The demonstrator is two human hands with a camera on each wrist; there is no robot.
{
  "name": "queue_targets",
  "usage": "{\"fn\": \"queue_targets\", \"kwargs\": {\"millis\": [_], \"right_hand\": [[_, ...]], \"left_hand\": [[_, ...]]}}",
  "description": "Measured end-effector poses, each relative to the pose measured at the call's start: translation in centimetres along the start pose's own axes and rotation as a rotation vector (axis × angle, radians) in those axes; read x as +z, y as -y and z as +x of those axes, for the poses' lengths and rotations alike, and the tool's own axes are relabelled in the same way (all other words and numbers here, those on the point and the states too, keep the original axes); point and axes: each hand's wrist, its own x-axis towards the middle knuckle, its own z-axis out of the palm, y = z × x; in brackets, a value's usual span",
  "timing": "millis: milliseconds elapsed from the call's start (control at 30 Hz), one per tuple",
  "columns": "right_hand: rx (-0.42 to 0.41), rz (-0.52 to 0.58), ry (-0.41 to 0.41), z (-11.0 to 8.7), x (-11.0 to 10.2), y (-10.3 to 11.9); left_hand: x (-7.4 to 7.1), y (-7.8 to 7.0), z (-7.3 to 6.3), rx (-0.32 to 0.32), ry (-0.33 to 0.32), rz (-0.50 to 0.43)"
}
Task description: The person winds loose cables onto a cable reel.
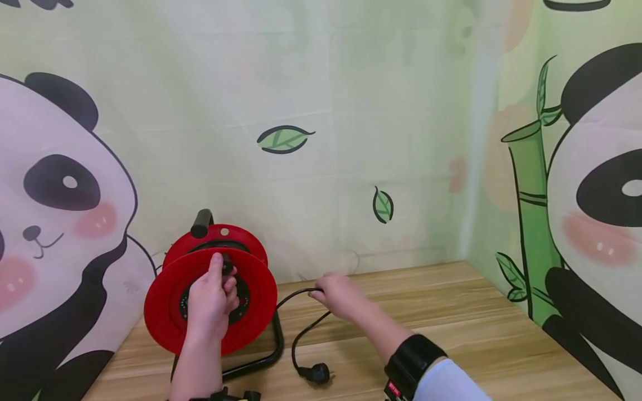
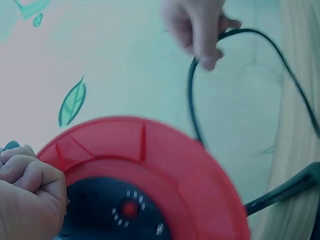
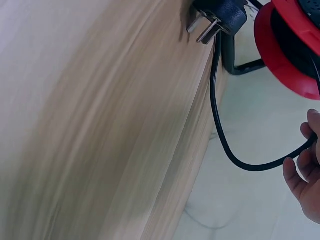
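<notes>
A red cable reel [image 1: 165, 303] stands on a black tube frame [image 1: 277, 334] at the left of the table. My left hand [image 1: 208, 301] grips the black crank knob [image 1: 227, 264] on the reel's front disc, thumb pointing up. To the right of the reel, my right hand [image 1: 343, 295] pinches the black cable [image 1: 296, 293], which runs from the reel through the fingers. Past that hand the cable loops down to a black plug [image 1: 318, 373] near the table's front. The plug's two metal pins show in the right wrist view. Most of the wound cable is hidden between the discs.
The wood-grain table [image 1: 431, 334] meets a pale green backdrop [image 1: 351, 83] printed with pandas, leaves and bamboo. A black carrying handle [image 1: 203, 223] rises at the top of the reel. A black band [image 1: 415, 362] circles the right wrist.
</notes>
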Motion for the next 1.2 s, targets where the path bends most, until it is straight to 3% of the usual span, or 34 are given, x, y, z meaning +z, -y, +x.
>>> {"fn": "queue_targets", "kwargs": {"millis": [233,533,933,1200], "right_hand": [[-0.048,0.006,-0.001,0.3,0.7,0.9],[-0.082,0.000,-0.040,0.0,0.5,0.9],[-0.061,0.174,0.001,-1.0,-0.1,-0.8],[-0.066,0.285,0.069,-1.7,-2.4,-2.1]], "left_hand": [[1.2,1.1,0.2,0.008,0.051,0.075],[1.1,1.2,0.2,0.019,0.052,0.089],[1.1,1.4,0.1,0.014,0.076,0.072],[1.0,1.2,0.1,0.024,0.070,0.063]]}}
